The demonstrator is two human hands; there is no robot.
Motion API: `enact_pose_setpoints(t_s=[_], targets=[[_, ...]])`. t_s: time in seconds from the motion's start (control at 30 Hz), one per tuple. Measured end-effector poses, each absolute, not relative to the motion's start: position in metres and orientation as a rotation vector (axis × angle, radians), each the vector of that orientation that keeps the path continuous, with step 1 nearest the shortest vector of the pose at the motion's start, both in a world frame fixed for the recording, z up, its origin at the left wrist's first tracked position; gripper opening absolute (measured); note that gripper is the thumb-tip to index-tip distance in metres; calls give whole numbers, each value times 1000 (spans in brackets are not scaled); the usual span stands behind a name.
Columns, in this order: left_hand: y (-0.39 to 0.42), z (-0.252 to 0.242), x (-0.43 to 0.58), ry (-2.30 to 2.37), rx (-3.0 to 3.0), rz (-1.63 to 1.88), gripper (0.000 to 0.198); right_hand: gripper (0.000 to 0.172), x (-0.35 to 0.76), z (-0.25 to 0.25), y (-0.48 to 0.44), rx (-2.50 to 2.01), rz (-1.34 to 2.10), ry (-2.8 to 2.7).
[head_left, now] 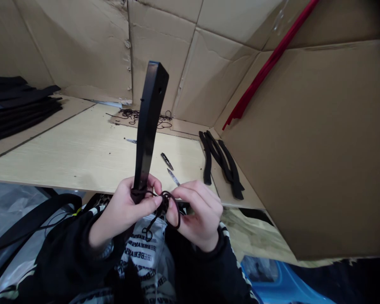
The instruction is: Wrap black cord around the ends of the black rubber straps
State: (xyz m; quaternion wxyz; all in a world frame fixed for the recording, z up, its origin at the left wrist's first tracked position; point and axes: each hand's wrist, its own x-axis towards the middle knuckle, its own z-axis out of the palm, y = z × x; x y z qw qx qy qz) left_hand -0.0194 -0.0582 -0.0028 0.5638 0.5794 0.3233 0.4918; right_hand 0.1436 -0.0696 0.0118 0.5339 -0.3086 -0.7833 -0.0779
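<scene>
Black cord (pixel 168 203) is pinched by the fingers of the right hand (pixel 200 213), while a black bar (pixel 148 122) is gripped upright in the closed left hand (pixel 123 209), seemingly for steadiness.

The lower end of the black rectangular bar (pixel 148 122) disappears inside the left hand (pixel 123 211), and the right hand (pixel 198 213) hides part of the thin dark cord (pixel 164 202). A stack of flat black strips (pixel 15 107) runs off the left edge, a long red strip (pixel 266 71) off the top, and a glossy blue plastic object (pixel 272 278) off the bottom, its shape cut off.
</scene>
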Motion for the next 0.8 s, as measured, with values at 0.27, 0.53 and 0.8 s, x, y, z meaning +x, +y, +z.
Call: enact_pose_setpoints(t_s=[0.27, 0.53, 0.8], targets=[[-58, -3, -19, 713, 1266, 1170, 10, 21, 146, 11, -70, -690, -82, -1963], [-59, -2, -19, 755, 1298, 1168, 8, 17, 145, 11, -69, -706, 23, -1897], [-57, -5, -20, 806, 1314, 1153, 12, 6, 148, 10, -69, -734, 595, -1758]])
